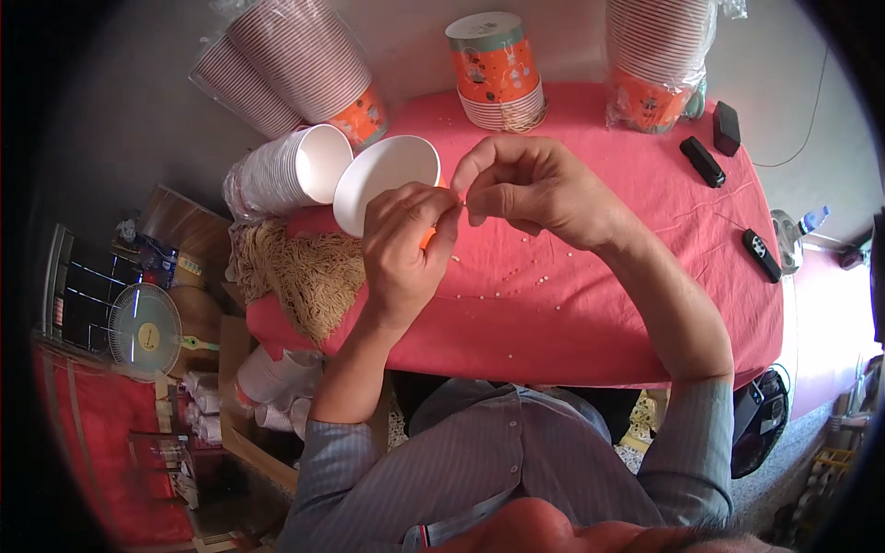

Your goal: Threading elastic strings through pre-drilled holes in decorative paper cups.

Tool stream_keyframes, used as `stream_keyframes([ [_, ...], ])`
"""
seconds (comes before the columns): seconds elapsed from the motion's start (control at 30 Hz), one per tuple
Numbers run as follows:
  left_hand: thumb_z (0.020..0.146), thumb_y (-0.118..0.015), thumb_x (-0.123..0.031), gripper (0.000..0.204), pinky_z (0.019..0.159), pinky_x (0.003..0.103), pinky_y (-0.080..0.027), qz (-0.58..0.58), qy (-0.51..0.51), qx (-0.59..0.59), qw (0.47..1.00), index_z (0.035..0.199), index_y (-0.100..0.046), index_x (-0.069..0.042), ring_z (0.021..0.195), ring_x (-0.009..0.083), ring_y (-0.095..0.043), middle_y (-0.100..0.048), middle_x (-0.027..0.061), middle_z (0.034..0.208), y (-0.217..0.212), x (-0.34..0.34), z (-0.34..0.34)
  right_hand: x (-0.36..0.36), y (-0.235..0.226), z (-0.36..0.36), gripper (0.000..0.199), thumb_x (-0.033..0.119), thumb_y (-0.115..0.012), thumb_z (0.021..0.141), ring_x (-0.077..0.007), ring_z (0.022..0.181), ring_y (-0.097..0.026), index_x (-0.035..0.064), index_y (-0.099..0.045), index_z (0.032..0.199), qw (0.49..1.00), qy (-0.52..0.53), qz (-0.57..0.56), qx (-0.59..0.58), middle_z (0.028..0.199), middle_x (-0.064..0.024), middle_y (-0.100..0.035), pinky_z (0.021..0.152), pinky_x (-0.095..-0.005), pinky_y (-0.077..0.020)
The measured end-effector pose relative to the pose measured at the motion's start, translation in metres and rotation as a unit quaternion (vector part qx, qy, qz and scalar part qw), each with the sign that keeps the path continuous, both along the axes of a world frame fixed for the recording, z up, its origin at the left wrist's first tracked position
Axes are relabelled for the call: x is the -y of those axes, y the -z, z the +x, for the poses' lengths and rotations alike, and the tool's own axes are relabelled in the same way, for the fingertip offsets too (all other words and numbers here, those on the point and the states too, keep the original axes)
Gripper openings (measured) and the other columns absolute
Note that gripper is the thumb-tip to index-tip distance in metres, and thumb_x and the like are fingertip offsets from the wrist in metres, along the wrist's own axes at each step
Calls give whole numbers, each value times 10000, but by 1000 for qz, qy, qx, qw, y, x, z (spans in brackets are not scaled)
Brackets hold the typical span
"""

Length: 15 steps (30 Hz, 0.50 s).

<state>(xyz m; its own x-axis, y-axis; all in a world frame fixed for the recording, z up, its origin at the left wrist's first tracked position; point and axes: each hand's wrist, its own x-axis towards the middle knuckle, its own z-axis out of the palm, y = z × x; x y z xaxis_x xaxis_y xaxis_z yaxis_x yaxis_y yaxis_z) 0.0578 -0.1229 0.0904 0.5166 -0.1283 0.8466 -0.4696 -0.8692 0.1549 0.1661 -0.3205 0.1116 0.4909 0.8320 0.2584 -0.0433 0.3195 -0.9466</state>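
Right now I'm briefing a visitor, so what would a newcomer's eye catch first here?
First, the two hands at the centre: the left hand holds a white-lined paper cup while the right hand pinches something tiny beside it. Then the bright red tablecloth, dotted with small white beads, and the stacks of orange paper cups along the far edge.

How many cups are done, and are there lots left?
One short stack of orange cups stands upright, maybe done. The left hand holds a cup while the right hand pinches something tiny at it. Bagged cup stacks and a heap of string wait.
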Motion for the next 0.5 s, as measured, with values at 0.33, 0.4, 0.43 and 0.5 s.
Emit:
stream_keyframes([
  [0.33, 860, -811, 47, 203, 934, 428, -532, -5, -75, 13, 997, 1033, -748, -39, 1003, 286, -736, -783, 80, 1034, 44, -40, -13, 14, -22, -12, 116, 32, -695, 1025, -30, 598, -549, 55, -740, 1129, 987, 41, 146, -56, 901, -59, -766, 498, -198, -402],
  [0.4, 870, -800, 46, 193, 953, 439, -526, 6, -89, 9, 996, 1034, -740, -37, 1016, 292, -735, -786, 81, 1065, 51, -46, -14, 19, -27, -13, 112, 36, -693, 1026, -49, 594, -574, 52, -739, 1127, 983, 41, 167, -58, 908, -84, -773, 498, -201, -414],
  [0.43, 870, -800, 46, 193, 953, 439, -526, 5, -90, 9, 996, 1034, -740, -37, 1016, 292, -735, -786, 81, 1065, 53, -48, -13, 22, -30, -14, 112, 36, -698, 1022, -57, 588, -578, 49, -738, 1126, 979, 42, 190, -57, 903, -90, -771, 498, -202, -419],
  [0.5, 885, -790, 34, 178, 964, 441, -530, 10, -94, 5, 995, 1037, -730, -39, 1015, 294, -738, -785, 84, 1068, 54, -51, -13, 28, -36, -18, 126, 33, -700, 1015, -81, 570, -586, 38, -735, 1136, 973, 53, 219, -58, 891, -113, -768, 498, -209, -434],
])
